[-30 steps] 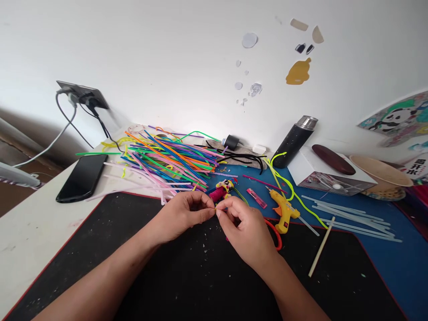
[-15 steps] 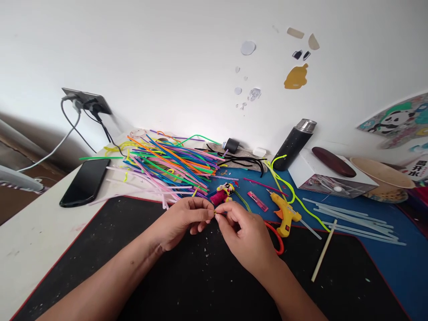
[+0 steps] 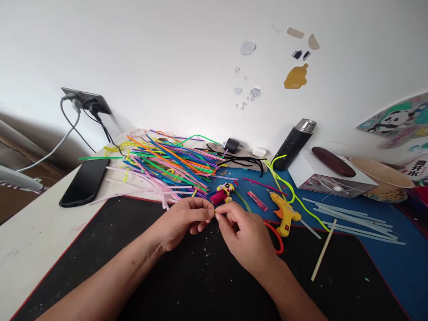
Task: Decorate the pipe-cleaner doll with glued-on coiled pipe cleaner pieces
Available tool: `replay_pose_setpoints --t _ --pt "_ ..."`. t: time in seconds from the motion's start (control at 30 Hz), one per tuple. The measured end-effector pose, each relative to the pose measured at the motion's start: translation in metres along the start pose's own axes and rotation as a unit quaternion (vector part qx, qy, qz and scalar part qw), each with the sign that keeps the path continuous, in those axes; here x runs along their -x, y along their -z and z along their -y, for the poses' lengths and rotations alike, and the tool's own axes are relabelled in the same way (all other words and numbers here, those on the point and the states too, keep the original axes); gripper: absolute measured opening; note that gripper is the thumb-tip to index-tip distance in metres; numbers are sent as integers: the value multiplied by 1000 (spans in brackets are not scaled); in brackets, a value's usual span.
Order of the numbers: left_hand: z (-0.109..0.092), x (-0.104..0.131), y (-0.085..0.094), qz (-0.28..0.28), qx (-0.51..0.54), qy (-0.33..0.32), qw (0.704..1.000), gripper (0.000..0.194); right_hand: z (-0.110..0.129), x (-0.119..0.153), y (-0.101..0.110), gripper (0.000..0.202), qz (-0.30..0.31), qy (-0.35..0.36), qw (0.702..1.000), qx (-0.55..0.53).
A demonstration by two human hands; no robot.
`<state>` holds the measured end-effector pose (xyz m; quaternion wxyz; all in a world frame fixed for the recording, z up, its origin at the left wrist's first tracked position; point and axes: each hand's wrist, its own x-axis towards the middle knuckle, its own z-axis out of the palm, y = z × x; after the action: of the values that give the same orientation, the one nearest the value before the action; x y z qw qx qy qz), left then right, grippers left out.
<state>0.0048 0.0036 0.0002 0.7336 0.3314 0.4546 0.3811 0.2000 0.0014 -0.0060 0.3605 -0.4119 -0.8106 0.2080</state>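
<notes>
My left hand [image 3: 187,216] and my right hand [image 3: 247,232] meet fingertip to fingertip above the black mat [image 3: 180,285]. Both are closed in a pinch on a tiny yellow piece of pipe cleaner [image 3: 215,213], mostly hidden by the fingers. Just beyond them lies a small figure [image 3: 222,194] with a magenta body and a yellow, black and white head. Red scissor handles [image 3: 279,240] show partly from behind my right hand. A pink lighter-like stick [image 3: 257,201] and a yellow hot glue gun [image 3: 284,214] lie to its right.
A heap of coloured pipe cleaners [image 3: 174,160] spreads at the back left, near a black phone [image 3: 83,183]. Clear glue sticks [image 3: 361,220] and a pale stick [image 3: 323,250] lie at right. A black thermos [image 3: 294,145], a white box [image 3: 329,174] and a bowl [image 3: 384,171] stand behind.
</notes>
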Motion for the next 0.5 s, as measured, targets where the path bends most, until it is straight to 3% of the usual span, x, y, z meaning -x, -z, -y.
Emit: replay_pose_setpoints --t 0.5 --pt "-1 -1 1 -16 -41 -27 999 35 1 -2 0 12 6 -1 1000 18"
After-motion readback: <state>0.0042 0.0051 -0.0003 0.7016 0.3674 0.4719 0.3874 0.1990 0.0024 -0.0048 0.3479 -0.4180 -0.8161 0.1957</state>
